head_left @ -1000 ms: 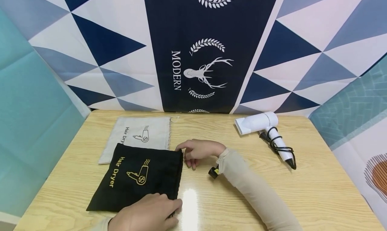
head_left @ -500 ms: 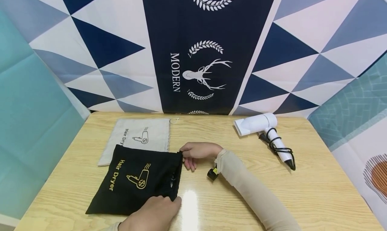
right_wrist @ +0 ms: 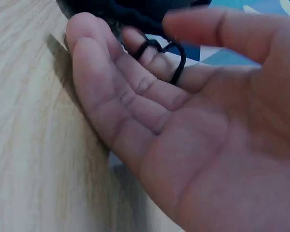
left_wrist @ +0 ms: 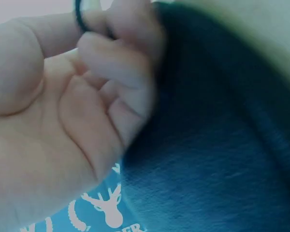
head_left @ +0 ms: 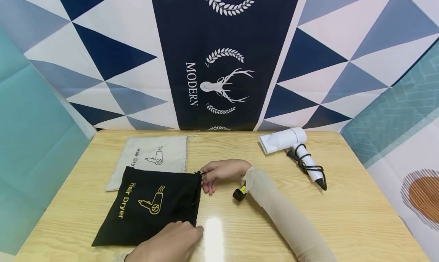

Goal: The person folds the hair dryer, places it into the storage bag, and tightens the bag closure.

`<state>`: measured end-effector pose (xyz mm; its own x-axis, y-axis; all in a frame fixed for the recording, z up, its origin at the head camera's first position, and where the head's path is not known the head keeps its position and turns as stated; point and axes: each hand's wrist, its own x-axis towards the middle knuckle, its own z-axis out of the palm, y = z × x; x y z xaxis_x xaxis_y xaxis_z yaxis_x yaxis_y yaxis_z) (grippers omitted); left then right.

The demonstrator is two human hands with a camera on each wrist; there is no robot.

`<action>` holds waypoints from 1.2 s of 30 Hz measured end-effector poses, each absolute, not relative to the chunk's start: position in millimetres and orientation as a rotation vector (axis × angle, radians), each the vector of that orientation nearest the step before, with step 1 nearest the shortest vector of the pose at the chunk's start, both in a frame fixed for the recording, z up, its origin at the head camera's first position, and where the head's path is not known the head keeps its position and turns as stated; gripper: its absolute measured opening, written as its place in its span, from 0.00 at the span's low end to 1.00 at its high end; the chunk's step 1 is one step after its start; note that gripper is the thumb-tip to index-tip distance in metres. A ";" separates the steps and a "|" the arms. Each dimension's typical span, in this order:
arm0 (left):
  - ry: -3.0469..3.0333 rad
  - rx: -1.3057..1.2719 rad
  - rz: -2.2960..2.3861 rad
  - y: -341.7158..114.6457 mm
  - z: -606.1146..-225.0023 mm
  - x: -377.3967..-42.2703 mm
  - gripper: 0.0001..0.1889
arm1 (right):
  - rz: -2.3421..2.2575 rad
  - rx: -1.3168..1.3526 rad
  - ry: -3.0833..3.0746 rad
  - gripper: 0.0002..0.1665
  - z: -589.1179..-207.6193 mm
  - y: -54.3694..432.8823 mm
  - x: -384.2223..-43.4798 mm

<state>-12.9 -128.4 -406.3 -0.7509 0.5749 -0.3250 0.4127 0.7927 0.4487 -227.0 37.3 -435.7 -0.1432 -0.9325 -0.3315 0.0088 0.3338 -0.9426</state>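
Note:
A black cloth drawstring bag (head_left: 171, 189) with yellow "Hair Dryer" print lies flat, its mouth facing right. My left hand (head_left: 168, 241) grips the near corner of that mouth; in the left wrist view its fingers (left_wrist: 121, 63) curl against the dark cloth, a black cord beside them. At the far corner, my right hand (head_left: 226, 172) pinches the bag's edge between thumb and index finger. The right wrist view has a loop of black cord (right_wrist: 182, 65) by the index finger, the other fingers (right_wrist: 101, 92) loosely bent. The bag's inside is hidden.
Partly beneath the black bag lies a pale "Hair Dryer" bag (head_left: 137, 151). A white hair dryer (head_left: 284, 140), its black cable (head_left: 308, 165) wound round the handle, sits at the back right of the wooden table (head_left: 274, 178). Patterned cloth (head_left: 137, 56) hangs behind.
My right hand has gone from touching the far corner to pinching it. The left fingers have shifted along the near edge. The bag's mouth gaped half a second ago and looks narrower now.

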 end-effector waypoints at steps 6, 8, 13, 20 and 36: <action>2.574 0.806 0.773 -133.8 -418.1 -5.4 0.15 | -1.110 -0.865 1.398 0.23 -435.4 35.2 -227.4; 2.568 0.865 0.879 -137.5 -422.5 -4.2 0.15 | -1.155 -0.847 1.363 0.23 -436.7 33.8 -227.7; 2.488 1.046 1.038 -149.6 -435.0 -0.7 0.13 | -1.284 -0.801 1.258 0.22 -445.5 29.0 -228.1; 2.284 1.071 1.160 -158.7 -439.5 7.1 0.08 | -1.387 -0.693 1.276 0.19 -451.9 25.9 -227.6; 2.316 1.256 0.962 -156.7 -446.0 12.3 0.10 | -1.566 -0.566 1.542 0.20 -454.3 21.5 -227.3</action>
